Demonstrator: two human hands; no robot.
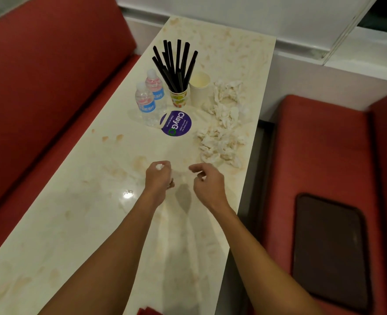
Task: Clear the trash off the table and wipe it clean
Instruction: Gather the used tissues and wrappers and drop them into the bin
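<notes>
Along the left runs a red bench [40, 87], and the pale table [74, 223] beside it is smeared with brownish stains, with a few orange spots [111, 138] near its left edge, so the wiping has probably not been done yet. Farther off, two small water bottles [145, 105] stand upright and touching. Just right of them are a patterned cup [180, 97] bristling with black straws [176, 64] and a plain white paper cup [199, 87], grouped as if pushed together out of the way. A round purple sticker [176, 123] lies flat just near of them. Over the near middle of the table, the left hand [159, 178] is curled round a small white tissue wad [159, 166], likely gathered as trash. The right hand [207, 183] hovers just beside it with its fingers loosely bent. I cannot tell whether it pinches anything. Most of the trash, a strip of crumpled tissues [222, 133], lies along the table's right edge, from beside the paper cup to just beyond the right hand, within easy reach for the next pickup. On the red seat [313, 144] at the right rests a dark tray [329, 248], a likely place for the rubbish.
</notes>
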